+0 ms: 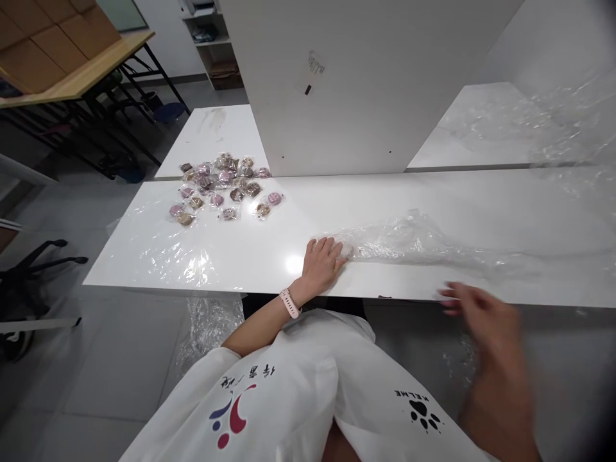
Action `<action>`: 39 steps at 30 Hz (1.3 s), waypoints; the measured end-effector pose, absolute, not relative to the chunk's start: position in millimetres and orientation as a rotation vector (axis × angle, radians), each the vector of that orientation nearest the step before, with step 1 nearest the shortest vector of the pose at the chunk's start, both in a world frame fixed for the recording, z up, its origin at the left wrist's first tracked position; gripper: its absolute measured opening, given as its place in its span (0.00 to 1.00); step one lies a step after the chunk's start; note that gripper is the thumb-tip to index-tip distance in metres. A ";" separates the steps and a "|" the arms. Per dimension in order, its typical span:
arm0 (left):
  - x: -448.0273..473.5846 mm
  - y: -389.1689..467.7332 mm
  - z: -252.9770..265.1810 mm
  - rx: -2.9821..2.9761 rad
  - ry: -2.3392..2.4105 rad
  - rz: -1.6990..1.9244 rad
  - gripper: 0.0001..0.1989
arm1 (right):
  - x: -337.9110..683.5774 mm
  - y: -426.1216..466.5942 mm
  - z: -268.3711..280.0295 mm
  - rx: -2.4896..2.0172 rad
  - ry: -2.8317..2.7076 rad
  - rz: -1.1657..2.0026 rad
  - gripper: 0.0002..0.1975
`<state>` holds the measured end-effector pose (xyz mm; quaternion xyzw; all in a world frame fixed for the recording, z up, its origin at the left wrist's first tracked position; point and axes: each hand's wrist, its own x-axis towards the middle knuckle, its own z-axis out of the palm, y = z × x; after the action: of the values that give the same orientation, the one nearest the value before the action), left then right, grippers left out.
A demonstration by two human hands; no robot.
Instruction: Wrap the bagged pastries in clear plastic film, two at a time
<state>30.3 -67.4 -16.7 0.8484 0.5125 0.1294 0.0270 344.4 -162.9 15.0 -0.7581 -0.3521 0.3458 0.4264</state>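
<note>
My left hand [321,264] rests on the white table, its fingers closed over the bunched end of a strip of clear plastic film [409,240]. From there the crumpled film stretches to the right across the tabletop. My right hand [481,314] is at the table's front edge on the right, blurred by motion. Its fingers are apart and nothing shows between them. A loose group of small wrapped sweets [225,179], pink, brown and tan, each in clear wrapping, lies at the back left of the table.
A white upright panel [346,96] with a small label rises behind the table [308,199]. More clear film lies at the right and hangs below the left front edge. A wooden-topped table [96,67] with cardboard, a blue stool [168,113] and a chair base [33,269] stand at left.
</note>
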 end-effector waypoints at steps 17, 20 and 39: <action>38.2 -49.7 -28.7 2.329 1.783 0.675 0.07 | 169.4 -20.7 16.6 -1.285 -1.401 0.746 0.10; 36.0 -48.7 -32.3 2.324 1.793 0.731 0.11 | 144.3 -24.3 16.8 -1.309 -1.675 0.751 0.11; 8.8 -66.8 -33.9 1.208 1.502 1.364 0.18 | 167.9 -68.0 -32.8 -1.079 -2.117 0.499 0.16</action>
<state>8.8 -66.8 -33.9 0.4730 0.5883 0.5344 0.3804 167.9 -68.0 -32.8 -0.4163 -0.8171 0.1924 0.3494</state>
